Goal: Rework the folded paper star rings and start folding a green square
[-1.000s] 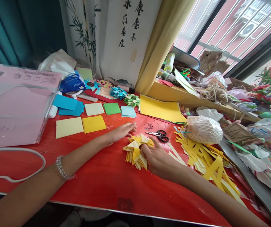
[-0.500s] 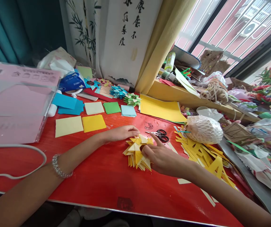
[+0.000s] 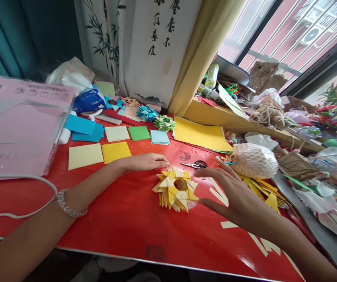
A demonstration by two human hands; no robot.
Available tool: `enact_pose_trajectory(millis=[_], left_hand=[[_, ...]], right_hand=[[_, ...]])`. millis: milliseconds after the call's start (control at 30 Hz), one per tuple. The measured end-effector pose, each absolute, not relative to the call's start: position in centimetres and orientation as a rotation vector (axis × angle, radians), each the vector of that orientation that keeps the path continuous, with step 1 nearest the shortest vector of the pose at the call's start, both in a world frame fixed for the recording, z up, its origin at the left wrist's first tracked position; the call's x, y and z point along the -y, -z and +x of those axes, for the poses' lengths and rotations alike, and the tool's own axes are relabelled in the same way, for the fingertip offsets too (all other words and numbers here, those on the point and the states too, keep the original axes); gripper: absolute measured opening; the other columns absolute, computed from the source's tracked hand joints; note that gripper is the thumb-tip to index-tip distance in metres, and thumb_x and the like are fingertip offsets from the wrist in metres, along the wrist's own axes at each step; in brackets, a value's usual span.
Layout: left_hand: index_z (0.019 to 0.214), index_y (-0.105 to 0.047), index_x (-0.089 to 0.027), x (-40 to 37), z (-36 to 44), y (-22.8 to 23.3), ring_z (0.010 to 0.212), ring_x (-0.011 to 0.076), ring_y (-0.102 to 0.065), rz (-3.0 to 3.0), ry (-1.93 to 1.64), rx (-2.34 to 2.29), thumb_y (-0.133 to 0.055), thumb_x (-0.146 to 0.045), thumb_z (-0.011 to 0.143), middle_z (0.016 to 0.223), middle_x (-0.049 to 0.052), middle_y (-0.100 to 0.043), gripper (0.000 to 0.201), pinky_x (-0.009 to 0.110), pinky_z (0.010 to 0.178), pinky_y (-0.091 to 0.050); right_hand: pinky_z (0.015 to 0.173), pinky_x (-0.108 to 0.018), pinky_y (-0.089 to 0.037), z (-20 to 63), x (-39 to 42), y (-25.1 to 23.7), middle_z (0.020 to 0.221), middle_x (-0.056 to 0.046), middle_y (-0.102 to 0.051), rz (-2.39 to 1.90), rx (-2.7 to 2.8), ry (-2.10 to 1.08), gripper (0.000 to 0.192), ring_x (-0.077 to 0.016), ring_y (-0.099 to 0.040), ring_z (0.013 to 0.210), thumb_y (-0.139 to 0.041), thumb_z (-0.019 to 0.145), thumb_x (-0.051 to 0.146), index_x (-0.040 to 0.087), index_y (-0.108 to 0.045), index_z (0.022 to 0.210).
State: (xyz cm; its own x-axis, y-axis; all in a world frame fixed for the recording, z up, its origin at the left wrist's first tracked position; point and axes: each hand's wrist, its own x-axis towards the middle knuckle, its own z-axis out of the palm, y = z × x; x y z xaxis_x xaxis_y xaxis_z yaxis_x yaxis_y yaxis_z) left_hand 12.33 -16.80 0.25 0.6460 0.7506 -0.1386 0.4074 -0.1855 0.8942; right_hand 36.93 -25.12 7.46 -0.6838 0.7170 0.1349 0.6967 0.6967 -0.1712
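The paper ring (image 3: 172,192) lies just left of the spread, empty right hand (image 3: 230,188). The left hand (image 3: 145,161), loosely extended, holding nothing, is beside the ring's far left edge.

Red table (image 3: 112,223), yellow paper ring (image 3: 172,192), scissors (image 3: 197,165)

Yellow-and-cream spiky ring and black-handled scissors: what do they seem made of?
Spiky ring: probably matt folded paper, given its creases and layered points. Scissors: silvery shine suggests polished metal blades; black handle likely plastic, too small to be sure.
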Motion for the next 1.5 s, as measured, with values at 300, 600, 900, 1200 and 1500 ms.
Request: enact_pose_trajectory(millis=[300,600,900,1200,1500], left_hand=[[0.119,-0.046,-0.029,17.4,11.2,-2.0,0.114,0.0240,-0.041,1.982,-0.287,-0.919,-0.057,-0.051,0.070,0.128,0.002,-0.043,0.056,0.029,0.089,-0.035],[0.136,-0.014,-0.033,19.1,12.0,-0.4,0.130,0.0272,-0.014,2.003,-0.216,-0.819,-0.068,-0.047,0.061,0.144,0.003,-0.011,0.093,0.039,0.102,-0.021],[0.125,-0.038,-0.028,19.3,11.7,0.0,0.121,0.0210,-0.029,2.186,-0.352,-0.843,-0.057,-0.045,0.074,0.130,0.003,-0.035,0.057,0.031,0.099,-0.027],[0.120,-0.043,-0.028,19.5,12.0,-0.3,0.113,0.0220,-0.036,2.230,-0.374,-0.854,-0.053,-0.041,0.078,0.120,0.004,-0.043,0.045,0.031,0.095,-0.031],[0.127,-0.034,-0.030,19.9,11.9,-0.6,0.115,0.0215,-0.034,2.288,-0.361,-0.916,-0.054,-0.051,0.074,0.122,0.003,-0.041,0.060,0.029,0.095,-0.030]], right_hand=[[0.098,-0.047,-0.033,38.7,24.2,-0.4,0.138,-0.011,-0.027,-1.304,2.178,-0.747,0.061,-0.0262,-0.031,0.124,-0.049,0.083,0.042,0.025,-0.020,0.134],[0.106,-0.044,-0.019,37.7,25.3,0.6,0.144,-0.006,-0.012,-1.202,2.132,-1.009,0.096,-0.0232,-0.013,0.131,-0.068,0.066,0.043,0.030,-0.006,0.138],[0.105,-0.043,-0.021,37.4,25.9,0.7,0.144,-0.006,-0.012,-1.278,2.084,-1.026,0.098,-0.0228,-0.012,0.131,-0.071,0.064,0.038,0.030,-0.006,0.137],[0.104,-0.044,-0.024,37.2,25.9,1.0,0.143,-0.008,-0.014,-1.251,2.074,-1.045,0.094,-0.0234,-0.016,0.130,-0.069,0.067,0.038,0.030,-0.006,0.137],[0.106,-0.040,-0.022,37.4,25.9,0.9,0.143,-0.006,-0.016,-1.250,2.093,-0.992,0.089,-0.0217,-0.017,0.130,-0.067,0.069,0.036,0.028,-0.010,0.136]])
